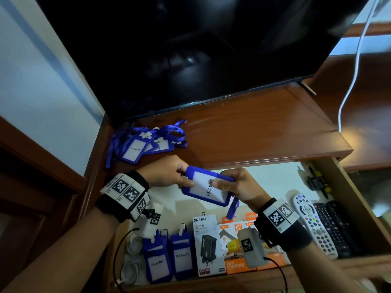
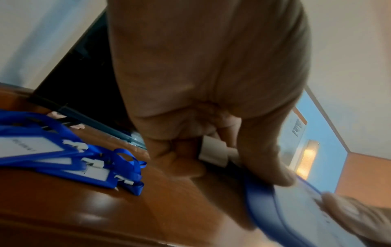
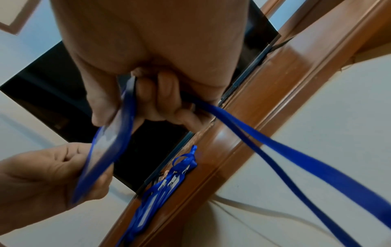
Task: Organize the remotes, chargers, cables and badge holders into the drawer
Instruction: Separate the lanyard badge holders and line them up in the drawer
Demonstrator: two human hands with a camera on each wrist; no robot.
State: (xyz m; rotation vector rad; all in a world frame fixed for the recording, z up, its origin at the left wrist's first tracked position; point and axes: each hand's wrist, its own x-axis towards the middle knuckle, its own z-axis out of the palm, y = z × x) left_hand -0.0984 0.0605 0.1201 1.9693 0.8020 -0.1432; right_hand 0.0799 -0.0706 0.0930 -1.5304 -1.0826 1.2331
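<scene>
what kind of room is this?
Probably a home living room or bedroom: a television stands on a wooden cabinet, with remotes and boxed chargers in its open drawer.

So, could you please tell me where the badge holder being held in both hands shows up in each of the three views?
Head: the held badge holder is at centre, between the left hand and right hand, above the open drawer.
Left wrist: lower right, its blue edge under the thumb.
Right wrist: left of centre, seen edge-on, its lanyard trailing right.
Shared landmark: the pile of blue badge holders on the wooden top.
</scene>
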